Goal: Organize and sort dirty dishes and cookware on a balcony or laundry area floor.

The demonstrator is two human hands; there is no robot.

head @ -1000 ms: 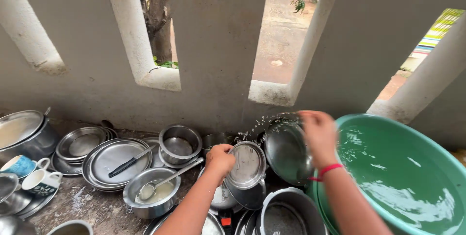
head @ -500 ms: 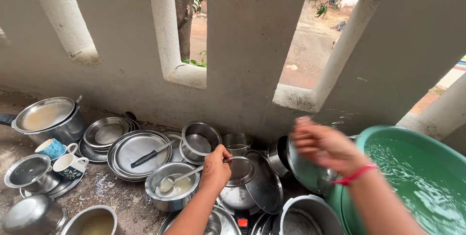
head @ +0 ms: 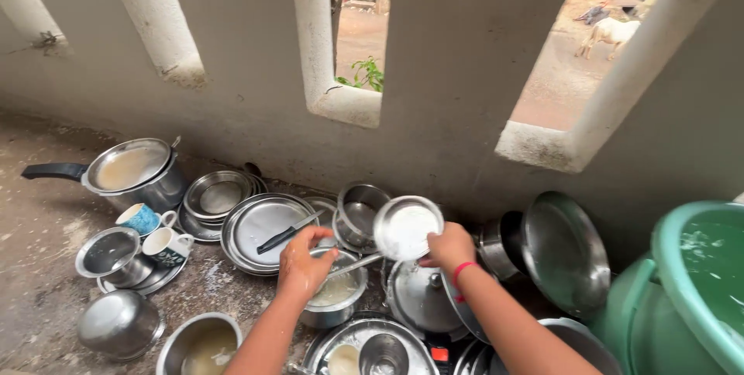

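**Mina:** What is the right hand (head: 449,249) doing?

**Tobi:** It is closed on a small steel plate (head: 408,228); the plate is tipped up so its white, wet face shows; it is held in the air above the other dishes, just in front of the wall (head: 457,96).

**Mina:** And the left hand (head: 304,261)?

**Tobi:** It is over a steel pot (head: 335,296) with cloudy water in it; the fingers curl down at the pot's rim; a long spoon handle (head: 355,265) sticks out beside the hand; I cannot tell if the hand grips it or only touches the pot.

**Mina:** What lies near them?

**Tobi:** Left of the left hand is a stack of big steel plates (head: 267,221) with a black knife (head: 285,232) on top; a round steel bowl (head: 361,208) sits behind the pot; under the right wrist lies a steel lid with a knob (head: 422,297); a big steel pan (head: 564,255) leans on the wall; a green tub (head: 694,282) of water is far right; two cups (head: 155,232) and a pan with a black handle (head: 132,170) are far left.
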